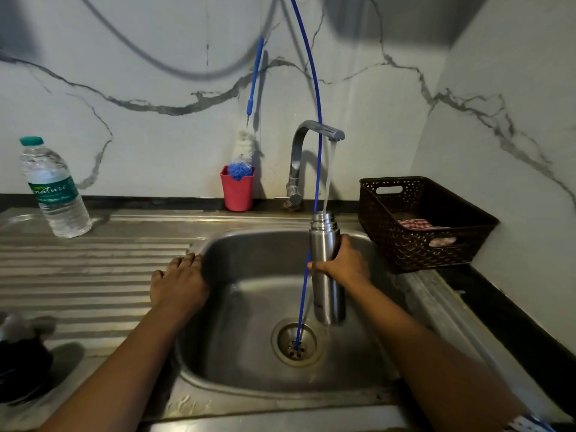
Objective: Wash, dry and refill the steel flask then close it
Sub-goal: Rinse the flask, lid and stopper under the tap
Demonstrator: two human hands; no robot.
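- Now the right hand grips the steel flask upright under the running tap.
- Left hand rests flat, fingers relaxed, on the sink rim.

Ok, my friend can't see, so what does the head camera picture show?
The right hand holds an open steel flask upright under the running tap, above the sink. The left hand rests on the sink's edge.

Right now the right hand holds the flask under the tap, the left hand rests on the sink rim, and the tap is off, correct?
No: the tap is running, as the head view shows, its stream reaching the mouth of the flask. The right hand does hold the flask, and the left hand rests on the sink rim.
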